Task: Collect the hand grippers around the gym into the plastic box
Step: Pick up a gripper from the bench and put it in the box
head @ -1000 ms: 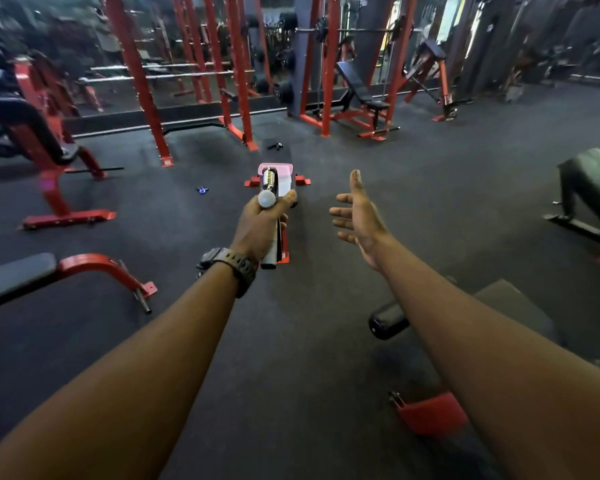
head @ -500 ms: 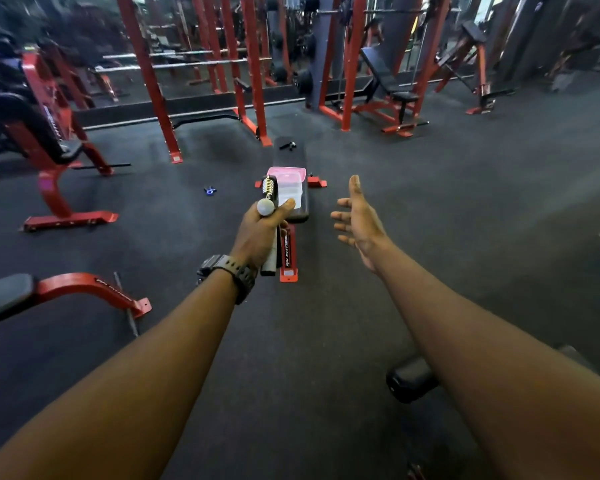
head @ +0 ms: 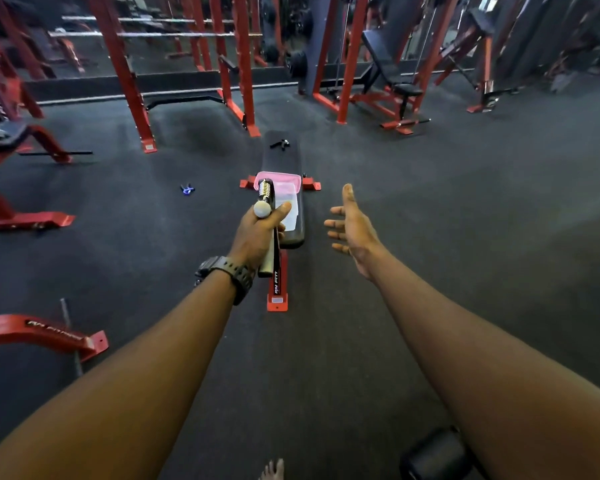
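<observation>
Closer now looms the clear pink-rimmed plastic box [head: 284, 199] at frame centre; left hand [head: 257, 233] clenches a spring-coiled grey-handled hand gripper [head: 266, 202]; right hand [head: 352, 226] splayed, empty; drop-off nears.

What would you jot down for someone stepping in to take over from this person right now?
Left hand: closed around a spring hand gripper. Right hand: open, empty.
Plastic box: on the near end of the flat bench ahead.
Done: one gripper picked up, not yet boxed.
Left: drop it in, then fetch the black gripper on the bench's far end and the blue gripper on the floor to the left.
</observation>
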A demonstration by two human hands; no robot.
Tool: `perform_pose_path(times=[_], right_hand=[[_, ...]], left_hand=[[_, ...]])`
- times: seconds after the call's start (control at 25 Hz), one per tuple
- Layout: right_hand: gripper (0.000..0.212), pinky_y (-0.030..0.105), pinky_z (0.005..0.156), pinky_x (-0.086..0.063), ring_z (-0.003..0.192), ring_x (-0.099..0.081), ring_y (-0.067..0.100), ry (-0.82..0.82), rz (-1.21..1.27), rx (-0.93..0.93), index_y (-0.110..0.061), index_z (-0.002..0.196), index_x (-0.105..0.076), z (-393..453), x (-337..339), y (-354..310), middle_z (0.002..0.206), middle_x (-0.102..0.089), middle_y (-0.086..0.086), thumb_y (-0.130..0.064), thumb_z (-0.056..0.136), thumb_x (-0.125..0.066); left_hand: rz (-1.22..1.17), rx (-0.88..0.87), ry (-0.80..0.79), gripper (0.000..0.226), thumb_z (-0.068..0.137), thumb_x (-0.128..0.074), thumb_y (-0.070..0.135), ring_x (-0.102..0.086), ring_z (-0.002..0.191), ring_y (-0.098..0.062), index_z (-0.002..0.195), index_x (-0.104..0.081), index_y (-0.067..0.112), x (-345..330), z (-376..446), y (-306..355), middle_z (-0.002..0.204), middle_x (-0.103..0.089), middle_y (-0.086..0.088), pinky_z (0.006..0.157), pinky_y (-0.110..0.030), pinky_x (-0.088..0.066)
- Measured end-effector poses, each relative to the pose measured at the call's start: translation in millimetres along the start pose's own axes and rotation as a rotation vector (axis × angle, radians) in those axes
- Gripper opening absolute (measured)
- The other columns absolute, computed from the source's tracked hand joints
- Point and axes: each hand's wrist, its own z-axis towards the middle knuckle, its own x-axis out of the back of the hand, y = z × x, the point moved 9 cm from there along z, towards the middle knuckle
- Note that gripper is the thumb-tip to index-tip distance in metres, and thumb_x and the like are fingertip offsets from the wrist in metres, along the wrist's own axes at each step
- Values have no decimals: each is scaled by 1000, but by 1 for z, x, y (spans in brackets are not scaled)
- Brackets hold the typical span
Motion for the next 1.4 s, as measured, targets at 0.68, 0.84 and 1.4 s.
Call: perform_pose_path(times=[0.68, 0.84, 1.4], right_hand=[[67, 32, 78, -48, 93, -60, 16, -81, -28, -191, -16, 123, -56, 456, -81, -3, 113, -64, 4, -69, 95, -25], [75, 35, 86, -47, 103, -58, 19, -91, -58, -272, -14, 135, -53, 552, -106, 24, 124, -62, 9, -70, 94, -26], [79, 47, 104, -44, 121, -57, 34, -78, -62, -655, -6, 135, -54, 735, -181, 225, 133, -59, 20, -67, 95, -24]], left_hand=[[58, 206, 26, 36, 72, -72, 51, -57, 76, -18, 89, -64, 20, 0, 447, -105, 78, -61, 1, 73, -35, -49], [64, 299, 63, 52, 69, -72, 51, -54, 77, -18, 102, -62, 12, 5, 539, -165, 81, -59, 0, 75, -36, -49], [558, 835, 97, 71, 49, -88, 40, -66, 98, -28, 106, -54, 15, 29, 678, -441, 108, -68, -7, 83, -42, -57]])
